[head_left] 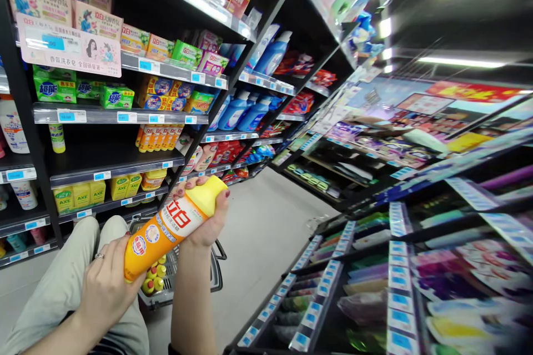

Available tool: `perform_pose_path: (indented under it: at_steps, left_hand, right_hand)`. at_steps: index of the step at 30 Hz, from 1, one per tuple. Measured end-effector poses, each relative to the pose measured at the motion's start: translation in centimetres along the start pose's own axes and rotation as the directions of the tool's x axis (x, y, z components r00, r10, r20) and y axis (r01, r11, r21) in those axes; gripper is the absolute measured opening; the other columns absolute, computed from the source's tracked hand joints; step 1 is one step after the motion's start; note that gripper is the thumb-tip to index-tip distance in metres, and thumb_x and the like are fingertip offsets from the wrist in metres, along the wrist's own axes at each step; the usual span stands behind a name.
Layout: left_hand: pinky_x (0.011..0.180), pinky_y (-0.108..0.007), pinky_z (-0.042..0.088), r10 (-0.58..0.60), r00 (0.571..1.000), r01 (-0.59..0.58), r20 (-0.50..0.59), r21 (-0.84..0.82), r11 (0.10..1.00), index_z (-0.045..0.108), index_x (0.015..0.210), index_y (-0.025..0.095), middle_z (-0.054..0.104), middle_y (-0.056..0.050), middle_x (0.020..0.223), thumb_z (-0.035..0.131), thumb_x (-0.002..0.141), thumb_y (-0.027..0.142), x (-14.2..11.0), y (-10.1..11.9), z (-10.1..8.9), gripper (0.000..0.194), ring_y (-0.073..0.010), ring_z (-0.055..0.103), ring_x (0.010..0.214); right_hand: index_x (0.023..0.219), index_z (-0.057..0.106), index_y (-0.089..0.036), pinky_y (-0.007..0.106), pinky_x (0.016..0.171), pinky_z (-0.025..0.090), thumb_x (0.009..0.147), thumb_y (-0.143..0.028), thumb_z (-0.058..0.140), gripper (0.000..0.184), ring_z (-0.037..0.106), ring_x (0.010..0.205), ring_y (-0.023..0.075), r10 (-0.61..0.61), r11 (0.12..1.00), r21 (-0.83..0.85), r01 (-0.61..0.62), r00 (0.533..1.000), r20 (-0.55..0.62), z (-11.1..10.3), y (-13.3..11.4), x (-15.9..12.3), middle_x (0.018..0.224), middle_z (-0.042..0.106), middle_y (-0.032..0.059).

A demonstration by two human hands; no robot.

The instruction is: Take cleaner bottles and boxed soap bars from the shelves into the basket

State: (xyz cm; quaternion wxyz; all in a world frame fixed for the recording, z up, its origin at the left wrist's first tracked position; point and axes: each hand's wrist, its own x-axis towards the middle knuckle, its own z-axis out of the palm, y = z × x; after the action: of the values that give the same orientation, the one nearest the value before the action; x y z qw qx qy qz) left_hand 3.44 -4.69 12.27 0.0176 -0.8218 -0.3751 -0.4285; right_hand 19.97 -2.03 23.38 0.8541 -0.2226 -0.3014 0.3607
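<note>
An orange bottle of dish soap (166, 230) with a yellow cap and a white label is held tilted in front of me, its cap end up to the right. Around its base end, my left hand (106, 274) is closed, a ring on one finger. My right hand (210, 224) grips the cap end from behind, with fingertips showing on both sides of it. Below the bottle stands a grey shopping basket (216, 272), with several yellow-capped bottles (154, 277) inside, partly hidden by my arms.
Shelves to the left carry soap boxes (119, 97), a row of orange bottles (158, 137) and yellow AXE bottles (81, 194). Blue detergent bottles (241, 111) stand farther along. A grey floor aisle (266, 222) runs ahead, with blurred racks (395, 283) on the right.
</note>
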Motion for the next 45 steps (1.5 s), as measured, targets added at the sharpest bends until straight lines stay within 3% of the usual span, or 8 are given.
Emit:
perform_pose_path:
  at_steps: [6,10,14,22,29,34,40,45]
  left_hand:
    - [0.078,-0.032,0.055,-0.268,0.827,0.55,0.494,-0.613,0.566,0.055,0.114,0.02,0.072,-0.006,0.103,0.077,0.071,0.032,1.3,0.9,-1.1,0.05,-0.0227,0.069,0.088]
    - [0.059,-0.029,0.055,0.096,0.54,0.821,0.836,-0.498,-0.278,0.059,0.103,0.015,0.071,-0.006,0.088,0.088,0.051,0.034,1.6,1.4,-0.5,0.063,-0.0173,0.066,0.064]
    - [0.047,-0.018,0.047,0.435,0.435,0.804,0.788,-0.122,-0.582,0.068,0.089,0.012,0.069,-0.004,0.073,0.079,0.049,0.029,0.6,1.4,0.8,0.045,-0.0133,0.064,0.057]
    - [0.05,-0.021,0.047,0.286,0.456,0.828,0.843,-0.283,-0.484,0.065,0.082,0.013,0.069,-0.003,0.072,0.086,0.049,0.031,0.7,2.3,0.2,0.043,-0.0133,0.063,0.056]
    - [0.071,-0.034,0.055,-0.3,0.808,0.565,0.507,-0.524,0.637,0.057,0.106,0.019,0.072,-0.006,0.092,0.067,0.076,0.03,1.0,1.1,0.8,0.033,-0.0225,0.069,0.078]
    - [0.067,-0.037,0.06,-0.217,0.967,0.244,0.132,-0.239,0.94,0.053,0.118,0.015,0.073,-0.013,0.1,0.056,0.085,0.036,0.3,-0.6,1.8,0.039,-0.0274,0.073,0.079]
    - [0.069,-0.037,0.058,-0.328,0.859,0.474,0.393,-0.369,0.799,0.057,0.11,0.016,0.073,-0.009,0.095,0.064,0.077,0.033,1.7,-0.8,0.9,0.037,-0.0268,0.071,0.079]
    - [0.04,-0.02,0.045,0.165,0.508,0.854,0.845,-0.47,-0.222,0.061,0.096,0.012,0.069,-0.004,0.077,0.075,0.06,0.027,1.6,-2.1,1.6,0.042,-0.0174,0.066,0.058]
  right_hand:
    - [0.073,0.05,-0.023,0.021,0.046,0.043,0.076,-0.056,0.067,0.037,0.043,0.05,0.0094,0.029,0.998,0.059,-0.03,0.999,0.017,-0.1,0.0,2.0,0.064,0.045,-0.0047]
    - [0.074,0.049,-0.022,0.017,0.042,0.039,0.079,-0.052,0.067,0.035,0.038,0.047,0.0075,0.147,0.959,0.227,-0.168,0.983,0.106,-0.3,0.5,3.1,0.061,0.043,-0.0065]
    - [0.074,0.051,-0.022,0.015,0.039,0.038,0.076,-0.046,0.075,0.033,0.036,0.046,0.0069,0.203,0.879,0.385,-0.282,0.951,0.233,-0.8,2.0,3.4,0.061,0.047,-0.0065]
    - [0.072,0.049,-0.023,0.016,0.039,0.037,0.077,-0.052,0.07,0.037,0.035,0.044,0.0074,0.184,0.867,0.398,-0.3,0.935,0.303,-1.4,4.0,3.9,0.057,0.042,-0.0073]
    - [0.072,0.06,-0.02,0.023,0.052,0.046,0.079,-0.053,0.066,0.035,0.052,0.055,0.0121,0.208,0.962,0.141,-0.234,0.962,0.177,-0.7,1.8,3.4,0.062,0.054,-0.0024]
    - [0.069,0.06,-0.019,0.028,0.058,0.051,0.095,-0.052,0.046,0.044,0.057,0.056,0.0138,0.207,0.977,0.038,-0.21,0.976,0.07,-0.4,1.7,3.1,0.065,0.059,0.0004]
    - [0.071,0.062,-0.018,0.029,0.063,0.055,0.097,-0.048,0.044,0.043,0.059,0.059,0.0135,0.249,0.963,0.09,-0.253,0.967,0.053,-0.4,2.3,3.3,0.066,0.06,0.0001]
    - [0.085,0.064,-0.019,0.036,0.074,0.058,0.091,-0.047,0.055,0.03,0.062,0.063,0.0153,0.319,0.946,0.033,-0.324,0.943,0.099,-0.6,1.9,3.2,0.072,0.064,-0.0004]
